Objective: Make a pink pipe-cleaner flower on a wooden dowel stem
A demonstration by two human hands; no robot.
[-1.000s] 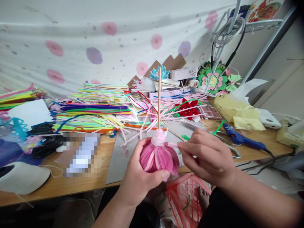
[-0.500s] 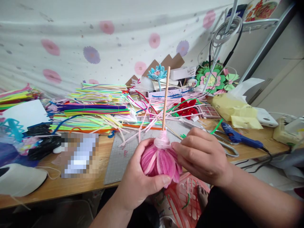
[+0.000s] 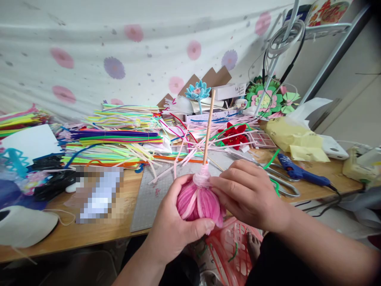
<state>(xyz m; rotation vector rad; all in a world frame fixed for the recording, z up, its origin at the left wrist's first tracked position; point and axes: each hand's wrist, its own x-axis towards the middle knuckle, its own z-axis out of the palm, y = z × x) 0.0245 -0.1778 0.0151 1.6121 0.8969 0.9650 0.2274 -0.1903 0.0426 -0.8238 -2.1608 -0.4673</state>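
Note:
A pink pipe-cleaner flower (image 3: 199, 203) hangs petals down, its wooden stick (image 3: 209, 127) pointing up. My left hand (image 3: 175, 224) is wrapped round the petals from the left, thumb across the front. Pale pink pipe cleaner (image 3: 202, 178) is wound round the flower's base where the stick enters. My right hand (image 3: 248, 192) has its fingers pressed together against the right side of that winding; whether a loose end lies between them is hidden.
A grey cutting mat (image 3: 149, 198) lies on the wooden table (image 3: 119, 234). Bundles of coloured pipe cleaners (image 3: 116, 137) sit behind. To the right are scissors (image 3: 287, 190), a blue glue gun (image 3: 300, 172) and a red flower (image 3: 235, 136). A pink basket (image 3: 235, 246) stands below.
My right hand has moved slightly left, closer against the winding. The stick's top has tilted a little to the right and lower. My left hand keeps its hold on the petals.

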